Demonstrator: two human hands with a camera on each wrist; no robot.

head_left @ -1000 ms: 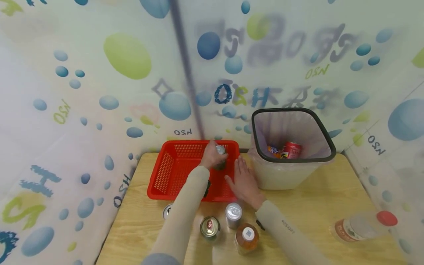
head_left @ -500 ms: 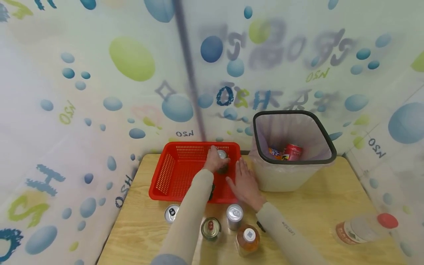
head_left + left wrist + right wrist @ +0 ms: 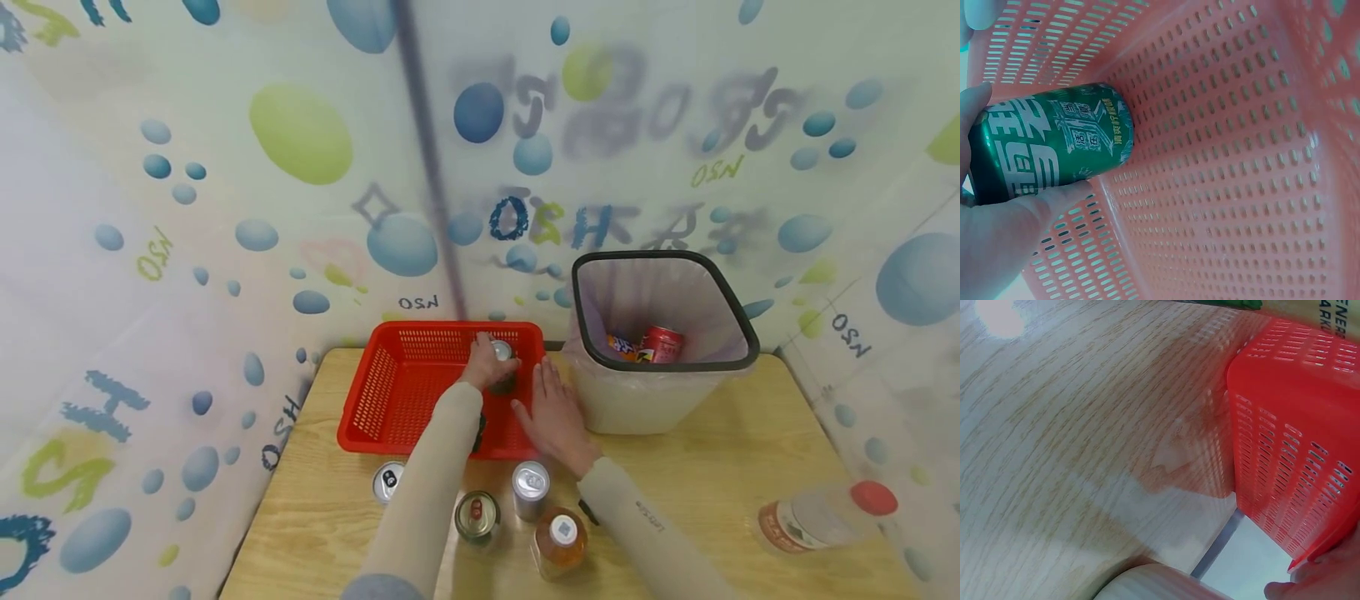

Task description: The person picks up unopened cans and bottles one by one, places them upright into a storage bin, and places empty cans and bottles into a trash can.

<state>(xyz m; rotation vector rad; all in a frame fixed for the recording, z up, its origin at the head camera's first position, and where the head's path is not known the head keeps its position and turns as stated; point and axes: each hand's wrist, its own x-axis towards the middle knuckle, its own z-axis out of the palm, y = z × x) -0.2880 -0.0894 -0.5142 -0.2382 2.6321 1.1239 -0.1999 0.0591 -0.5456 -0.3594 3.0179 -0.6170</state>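
Observation:
My left hand (image 3: pixel 486 364) reaches into the red plastic basket (image 3: pixel 420 400) and grips a green drink can (image 3: pixel 1054 140). In the left wrist view, thumb and fingers wrap the can near one end, while its other end is at the slotted basket floor. From the head view the can stands upright in the back right corner, its silver top (image 3: pixel 502 350) showing. My right hand (image 3: pixel 557 421) lies along the outside of the basket's right wall, fingers extended and thumb spread toward the rim. In the right wrist view, only its fingers (image 3: pixel 1329 578) show, beside the basket wall.
A lined bin (image 3: pixel 637 404) stands right of the basket, with a red can (image 3: pixel 660 343) inside. Before the basket stand a silver can (image 3: pixel 530 487), a gold-topped can (image 3: pixel 477 517), another can (image 3: pixel 389 481) and an amber bottle (image 3: pixel 560 546). A red-capped bottle (image 3: pixel 825 517) stands far right.
Over the last second my left hand has lowered the can slightly in the basket corner, then stayed still. My right hand keeps its place by the wall. The head view has shifted a little.

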